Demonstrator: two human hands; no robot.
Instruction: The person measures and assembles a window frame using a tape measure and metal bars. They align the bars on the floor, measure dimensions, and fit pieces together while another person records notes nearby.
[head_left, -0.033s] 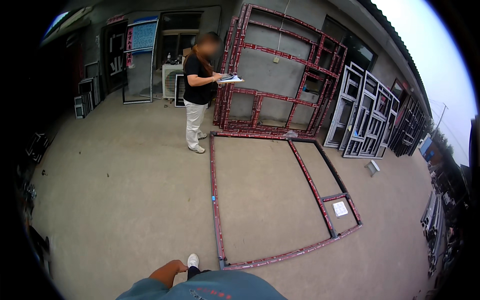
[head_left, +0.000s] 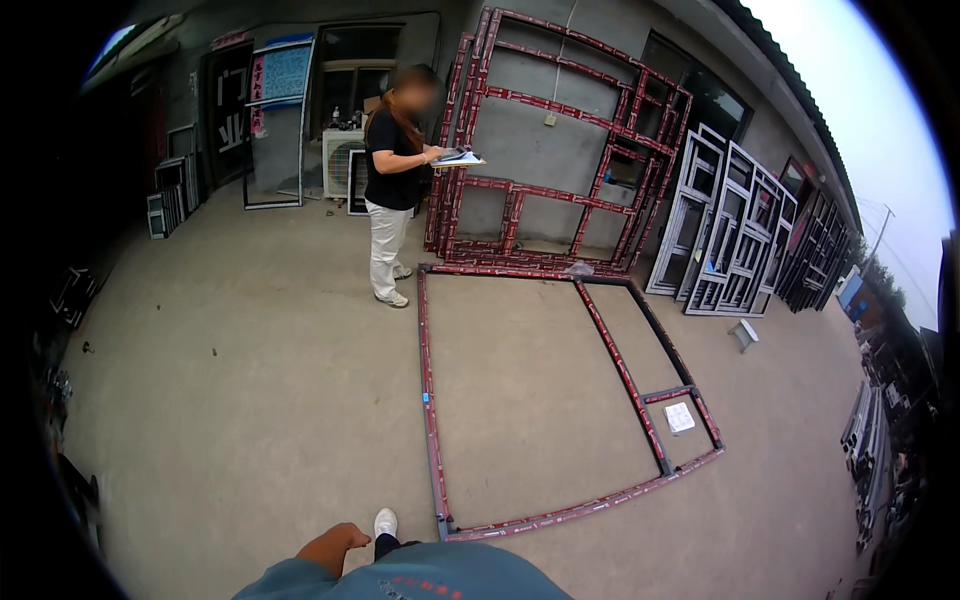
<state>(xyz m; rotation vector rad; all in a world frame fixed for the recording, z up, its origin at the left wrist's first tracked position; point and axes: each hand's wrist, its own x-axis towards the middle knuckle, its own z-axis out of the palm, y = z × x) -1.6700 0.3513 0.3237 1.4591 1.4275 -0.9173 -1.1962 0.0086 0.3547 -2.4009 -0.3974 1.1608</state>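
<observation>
Beside my white shoe (head_left: pixel 386 521), my left hand (head_left: pixel 358 537) is only partly visible at the end of a bare forearm; its fingers do not show clearly. I see nothing in it. My right hand is out of view. In front of me a large window frame (head_left: pixel 427 420), wrapped in red printed film, lies flat on the concrete. A long bar (head_left: pixel 612 350) divides it, and a short crossbar marks off a small compartment. Inside that compartment lies a white square sheet or packet (head_left: pixel 679 417). Neither hand is seen touching the frame.
Past the frame's far left corner stands a person (head_left: pixel 392 180) holding a clipboard (head_left: pixel 459 158). Tall red-wrapped frames (head_left: pixel 552 100) lean on the wall. White-and-grey frames (head_left: pixel 735 230) lean farther right, near a small stool (head_left: pixel 744 335). Metal profiles (head_left: pixel 868 455) lie along the right edge.
</observation>
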